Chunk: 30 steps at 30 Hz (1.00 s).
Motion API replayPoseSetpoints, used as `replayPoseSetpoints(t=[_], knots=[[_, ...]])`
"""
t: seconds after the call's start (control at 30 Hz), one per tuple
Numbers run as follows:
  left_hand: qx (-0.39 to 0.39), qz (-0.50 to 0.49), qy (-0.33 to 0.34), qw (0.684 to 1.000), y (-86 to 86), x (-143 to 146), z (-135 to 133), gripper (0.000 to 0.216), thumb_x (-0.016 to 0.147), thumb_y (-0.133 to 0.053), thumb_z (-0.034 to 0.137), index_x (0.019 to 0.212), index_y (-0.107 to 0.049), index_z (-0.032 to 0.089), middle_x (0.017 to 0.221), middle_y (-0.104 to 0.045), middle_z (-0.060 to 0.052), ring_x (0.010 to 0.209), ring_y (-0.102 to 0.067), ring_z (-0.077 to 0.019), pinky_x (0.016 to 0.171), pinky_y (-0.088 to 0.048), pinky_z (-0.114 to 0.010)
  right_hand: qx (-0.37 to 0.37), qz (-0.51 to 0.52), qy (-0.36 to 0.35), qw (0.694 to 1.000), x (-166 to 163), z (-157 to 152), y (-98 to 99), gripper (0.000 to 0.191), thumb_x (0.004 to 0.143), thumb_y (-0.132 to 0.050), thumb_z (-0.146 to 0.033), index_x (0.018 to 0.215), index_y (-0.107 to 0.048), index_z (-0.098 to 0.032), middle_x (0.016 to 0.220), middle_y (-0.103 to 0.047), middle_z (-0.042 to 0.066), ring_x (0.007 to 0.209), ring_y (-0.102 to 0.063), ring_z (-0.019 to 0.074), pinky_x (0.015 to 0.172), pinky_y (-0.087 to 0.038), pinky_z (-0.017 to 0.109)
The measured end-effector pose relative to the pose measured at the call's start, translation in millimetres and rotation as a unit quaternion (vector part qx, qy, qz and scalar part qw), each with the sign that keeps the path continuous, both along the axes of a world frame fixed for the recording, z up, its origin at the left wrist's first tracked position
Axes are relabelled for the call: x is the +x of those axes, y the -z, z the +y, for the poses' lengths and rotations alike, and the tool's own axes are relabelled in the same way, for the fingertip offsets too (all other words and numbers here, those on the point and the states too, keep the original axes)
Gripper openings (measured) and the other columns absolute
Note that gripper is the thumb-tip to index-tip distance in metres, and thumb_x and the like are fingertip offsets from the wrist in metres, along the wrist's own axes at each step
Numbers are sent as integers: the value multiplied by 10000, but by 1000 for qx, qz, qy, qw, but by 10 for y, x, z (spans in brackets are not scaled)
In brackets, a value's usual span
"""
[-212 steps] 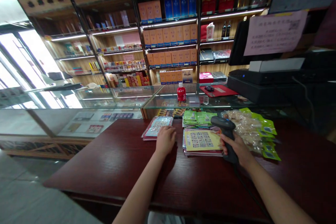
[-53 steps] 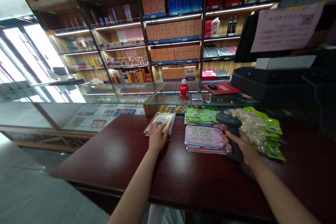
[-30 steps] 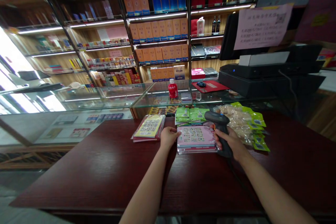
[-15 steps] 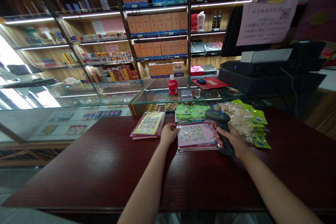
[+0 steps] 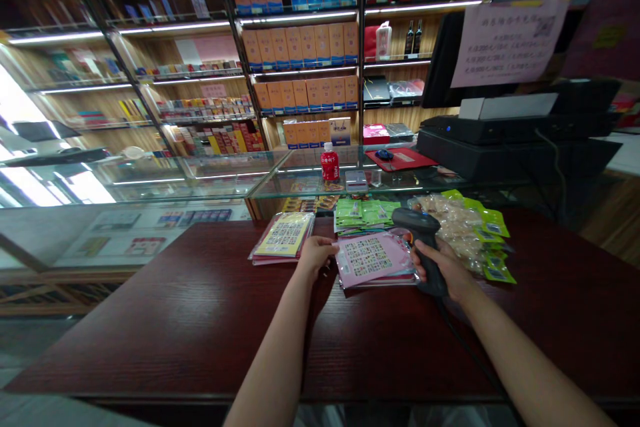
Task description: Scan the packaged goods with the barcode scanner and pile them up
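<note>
In the head view, I have the left hand [image 5: 317, 257] at nine o'clock from the pink pack [image 5: 370, 259]. Its fingers are close together and pinch the pack at its ten o'clock corner. The pack sits a bit crooked on top of a pile [image 5: 395, 280] on the brown table [image 5: 200, 333].

The right hand [image 5: 447, 270] is at three o'clock from the pack, fingers wrapped around the scanner [image 5: 417, 221]. I cannot tell if the scanner touches the pack. Its cord [image 5: 465, 340] runs toward five o'clock.

From the pink pack, the green packs [image 5: 365, 212] are just beside it at twelve o'clock. Clear and green bags [image 5: 447, 223] lie between two and three. A yellow pack [image 5: 285, 235] tops another pile between nine and ten. Farther off, at eleven, a red bottle [image 5: 330, 165] stands upright on the glass counter [image 5: 295, 181].
</note>
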<state>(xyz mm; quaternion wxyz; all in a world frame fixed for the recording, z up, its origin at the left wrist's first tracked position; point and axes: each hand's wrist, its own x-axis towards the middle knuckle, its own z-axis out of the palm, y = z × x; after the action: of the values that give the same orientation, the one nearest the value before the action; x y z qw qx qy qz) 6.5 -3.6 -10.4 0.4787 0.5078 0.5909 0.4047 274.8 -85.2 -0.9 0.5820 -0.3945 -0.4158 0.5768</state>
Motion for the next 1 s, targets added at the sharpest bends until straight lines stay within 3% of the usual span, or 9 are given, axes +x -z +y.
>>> replayPoseSetpoints(t=[0.1, 0.2, 0.4, 0.53, 0.67, 0.9, 1.0], knots=[[-49, -27, 66, 996, -78, -87, -43, 142, 628, -738, 196, 652, -617, 124, 507, -546, 25, 415, -421, -38, 393, -302, -148, 0, 0, 1, 1000, 0, 4, 3, 371, 718, -767, -433, 974, -634, -201, 592, -597, -47, 397, -488, 78, 356, -408, 186], [-66, -57, 87, 992, -133, -141, -78, 164, 630, -735, 199, 656, -584, 143, 516, -544, 30, 442, -463, -47, 412, -314, -142, 4, -1, -4, 1000, -5, -1, -9, 360, 729, -760, -425, 974, -624, -199, 594, -594, -48, 398, -481, 76, 363, -407, 185], [-22, -181, 132, 974, -228, -184, -112, 245, 624, -784, 216, 707, -566, 143, 640, -599, 5, 527, -528, -50, 513, -431, -158, 13, 54, -27, 998, 7, -43, -82, 352, 770, -706, -468, 980, -613, -200, 602, -571, -36, 414, -466, 86, 369, -386, 192], [22, -250, 107, 962, -298, -186, -150, 264, 639, -794, 227, 745, -569, 138, 681, -598, 9, 563, -542, -43, 532, -447, -140, 33, 111, -64, 991, 43, -75, -123, 370, 794, -661, -506, 992, -631, -196, 610, -544, -26, 418, -437, 89, 378, -381, 207], [98, -292, 75, 948, -325, -110, -195, 310, 660, -801, 287, 798, -566, 139, 715, -618, 7, 594, -562, -42, 580, -482, -144, 34, 105, -68, 992, 60, -103, -141, 384, 777, -677, -536, 976, -618, -213, 641, -571, -18, 448, -478, 97, 399, -423, 206], [182, -338, -2, 923, -156, 122, -149, 427, 597, -842, 371, 784, -524, 156, 726, -635, 19, 669, -627, -82, 706, -554, -235, 32, 76, -66, 994, -24, -169, -183, 362, 750, -751, -437, 1008, -611, -225, 799, -670, 23, 599, -645, 162, 481, -545, 267], [206, -342, -30, 916, -90, 188, -135, 408, 625, -822, 374, 783, -512, 160, 713, -625, 30, 677, -626, -79, 733, -558, -252, 29, 52, -75, 995, -78, -194, -181, 328, 739, -774, -356, 991, -616, -219, 767, -661, 4, 527, -606, 126, 458, -528, 252]])
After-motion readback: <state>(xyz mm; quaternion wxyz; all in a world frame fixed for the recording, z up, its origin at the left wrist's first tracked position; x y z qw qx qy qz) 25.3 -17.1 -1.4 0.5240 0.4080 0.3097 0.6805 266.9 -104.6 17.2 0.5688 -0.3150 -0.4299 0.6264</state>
